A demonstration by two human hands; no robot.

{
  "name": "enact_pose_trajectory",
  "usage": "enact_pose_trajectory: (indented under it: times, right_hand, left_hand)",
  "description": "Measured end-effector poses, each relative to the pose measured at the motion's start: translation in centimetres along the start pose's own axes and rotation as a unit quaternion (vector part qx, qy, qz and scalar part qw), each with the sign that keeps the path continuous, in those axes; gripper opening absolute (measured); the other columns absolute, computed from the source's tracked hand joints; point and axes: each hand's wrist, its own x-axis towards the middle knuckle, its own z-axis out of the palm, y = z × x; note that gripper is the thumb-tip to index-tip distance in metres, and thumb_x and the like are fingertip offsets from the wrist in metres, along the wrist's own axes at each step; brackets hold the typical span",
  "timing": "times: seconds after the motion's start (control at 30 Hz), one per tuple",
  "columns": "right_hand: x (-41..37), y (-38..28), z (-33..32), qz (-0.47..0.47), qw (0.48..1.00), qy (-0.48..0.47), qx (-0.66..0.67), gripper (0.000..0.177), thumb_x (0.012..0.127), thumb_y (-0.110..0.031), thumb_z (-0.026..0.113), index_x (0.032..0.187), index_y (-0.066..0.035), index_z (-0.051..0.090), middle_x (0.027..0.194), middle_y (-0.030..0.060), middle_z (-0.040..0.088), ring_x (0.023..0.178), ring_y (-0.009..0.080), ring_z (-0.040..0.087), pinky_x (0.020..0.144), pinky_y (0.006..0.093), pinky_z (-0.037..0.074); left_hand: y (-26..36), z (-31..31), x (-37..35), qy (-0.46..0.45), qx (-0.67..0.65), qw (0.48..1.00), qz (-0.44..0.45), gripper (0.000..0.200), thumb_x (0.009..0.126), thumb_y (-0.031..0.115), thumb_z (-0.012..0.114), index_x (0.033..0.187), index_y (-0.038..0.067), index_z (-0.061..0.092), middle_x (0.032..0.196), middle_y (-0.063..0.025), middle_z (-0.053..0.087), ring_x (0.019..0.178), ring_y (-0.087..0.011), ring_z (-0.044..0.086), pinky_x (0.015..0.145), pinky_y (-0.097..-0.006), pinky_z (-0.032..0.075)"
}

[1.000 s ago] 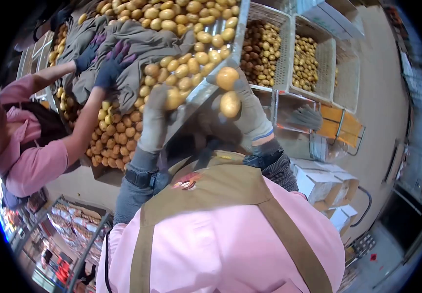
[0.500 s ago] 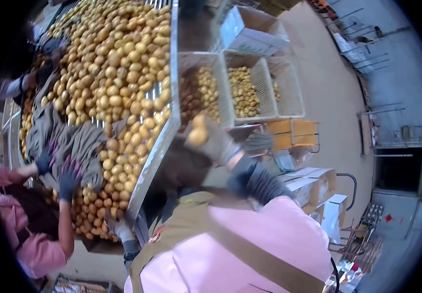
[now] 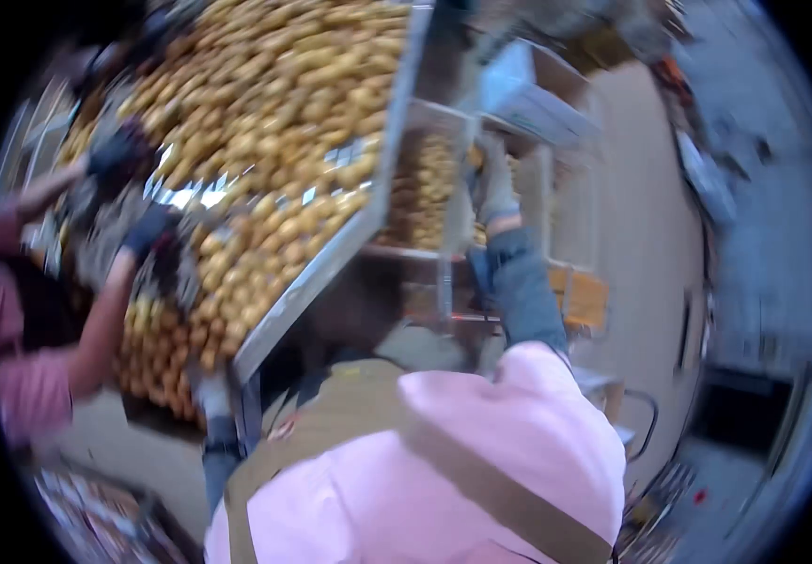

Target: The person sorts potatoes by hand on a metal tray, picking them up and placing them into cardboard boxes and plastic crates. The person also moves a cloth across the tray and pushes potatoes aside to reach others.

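My right hand (image 3: 494, 183), in a pale glove, reaches over the white plastic crates (image 3: 458, 211). Yellow-brown produce that looks like potatoes shows at its blurred fingers. At the near corner of a metal-edged sorting table (image 3: 317, 273), my gloved left hand (image 3: 210, 390) touches the edge of the heap; motion blur smears its fingers. Many loose round potatoes (image 3: 279, 221) cover the table, and more lie in the crate (image 3: 432, 179) beside it.
Across the table at left, a person in pink with dark gloves (image 3: 148, 230) handles a grey cloth (image 3: 166, 273) on the potatoes. A cardboard box (image 3: 542, 103) stands behind the crates. An orange crate (image 3: 578, 296) sits nearer me, at right.
My right hand has moved away from me, from beside the table to over the crates, with produce in it. The view has shifted. The other person's hands have moved across the cloth.
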Motion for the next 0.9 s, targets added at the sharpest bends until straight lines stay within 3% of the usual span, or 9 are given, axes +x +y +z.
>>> enact_pose_trajectory:
  times: [0.13, 0.17, 0.23, 0.3, 0.43, 0.57, 0.7, 0.8, 0.9]
  right_hand:
    - [-11.7, 15.5, 8.7, 0.013, 0.847, -0.354, -0.397, 0.026, 0.08, -0.008, 0.071, 0.105, -0.004, 0.064, 0.102, 0.0132, 0.065, 0.086, 0.0329, 0.064, 0.071, 0.0369, 0.053]
    - [-14.9, 15.6, 12.4, 0.248, 0.836, -0.362, -0.329, 0.025, 0.079, -0.009, 0.071, 0.103, -0.004, 0.065, 0.104, 0.0154, 0.065, 0.087, 0.0367, 0.064, 0.071, 0.0386, 0.053]
    - [-19.0, 18.8, 16.3, 0.058, 0.767, -0.532, -0.355, 0.019, 0.09, -0.013, 0.064, 0.106, -0.003, 0.066, 0.092, 0.0094, 0.068, 0.076, 0.0191, 0.063, 0.068, 0.0289, 0.051]
    - [-22.4, 18.9, 21.2, 0.259, 0.766, -0.476, -0.346, 0.024, 0.094, -0.013, 0.059, 0.114, -0.002, 0.068, 0.094, 0.0107, 0.072, 0.083, 0.0182, 0.068, 0.071, 0.0297, 0.053]
    - [-23.7, 27.8, 24.4, -0.081, 0.69, -0.58, -0.426, 0.031, 0.089, -0.015, 0.064, 0.119, -0.005, 0.065, 0.119, 0.0189, 0.064, 0.108, 0.0395, 0.061, 0.093, 0.0425, 0.05]
    - [-29.8, 32.8, 28.3, -0.242, 0.45, -0.604, -0.612, 0.045, 0.089, -0.02, 0.063, 0.133, -0.012, 0.059, 0.139, 0.0184, 0.054, 0.125, 0.0342, 0.055, 0.103, 0.0426, 0.046]
    - [-32.1, 35.5, 31.4, -0.282, 0.393, -0.707, -0.515, 0.042, 0.089, -0.02, 0.063, 0.13, -0.012, 0.061, 0.13, 0.0151, 0.058, 0.119, 0.034, 0.057, 0.098, 0.0437, 0.048]
    - [-31.8, 37.2, 37.3, -0.397, 0.332, -0.669, -0.534, 0.036, 0.089, -0.018, 0.061, 0.124, -0.01, 0.063, 0.125, 0.0118, 0.06, 0.113, 0.0312, 0.059, 0.092, 0.0457, 0.05]
    - [-32.4, 38.6, 40.7, -0.395, 0.271, -0.641, -0.599, 0.031, 0.089, -0.016, 0.059, 0.119, -0.011, 0.065, 0.124, 0.0092, 0.061, 0.111, 0.0272, 0.058, 0.089, 0.0459, 0.051]
  left_hand:
    - [4.0, -5.2, -2.0, -0.039, 0.01, 0.999, -0.03, 0.033, 0.094, 0.03, 0.063, 0.121, 0.012, 0.062, 0.135, -0.0157, 0.055, 0.126, -0.034, 0.052, 0.099, -0.0429, 0.049]
    - [3.2, -4.7, -2.3, 0.004, -0.066, 0.993, -0.102, 0.031, 0.095, 0.029, 0.062, 0.12, 0.011, 0.061, 0.127, -0.0156, 0.059, 0.117, -0.0366, 0.057, 0.098, -0.0428, 0.049]
    - [0.5, -2.8, -2.9, 0.135, -0.205, 0.955, -0.164, 0.024, 0.096, 0.025, 0.061, 0.113, 0.008, 0.064, 0.108, -0.0178, 0.066, 0.105, -0.0349, 0.064, 0.094, -0.0407, 0.049]
    - [0.3, -4.6, -3.2, 0.217, -0.371, 0.847, -0.312, 0.022, 0.098, 0.019, 0.054, 0.109, 0.003, 0.066, 0.107, -0.0147, 0.068, 0.1, -0.0271, 0.064, 0.092, -0.0363, 0.048]
    - [-5.1, -3.1, -4.3, 0.335, -0.464, 0.759, -0.312, 0.026, 0.1, 0.017, 0.051, 0.112, 0.0, 0.066, 0.108, -0.0092, 0.067, 0.1, -0.0198, 0.06, 0.094, -0.031, 0.046]
    - [-8.2, -3.4, -4.3, 0.372, -0.52, 0.671, -0.375, 0.04, 0.1, 0.018, 0.047, 0.132, -0.003, 0.058, 0.129, -0.0124, 0.061, 0.122, -0.02, 0.055, 0.106, -0.0317, 0.042]
    - [-9.3, -7.5, -3.2, 0.223, -0.587, 0.689, -0.362, 0.043, 0.102, 0.022, 0.046, 0.136, -0.003, 0.054, 0.127, -0.0167, 0.063, 0.12, -0.0239, 0.059, 0.102, -0.0327, 0.045]
    - [-12.1, -7.7, -3.7, 0.132, -0.358, 0.882, -0.278, 0.047, 0.101, 0.019, 0.041, 0.142, -0.003, 0.051, 0.141, -0.0197, 0.056, 0.133, -0.0296, 0.052, 0.115, -0.0352, 0.036]
    - [-12.2, -9.0, -3.1, 0.157, -0.197, 0.957, -0.142, 0.04, 0.099, 0.008, 0.042, 0.137, 0.001, 0.054, 0.134, -0.0232, 0.058, 0.128, -0.0344, 0.055, 0.11, -0.0363, 0.041]
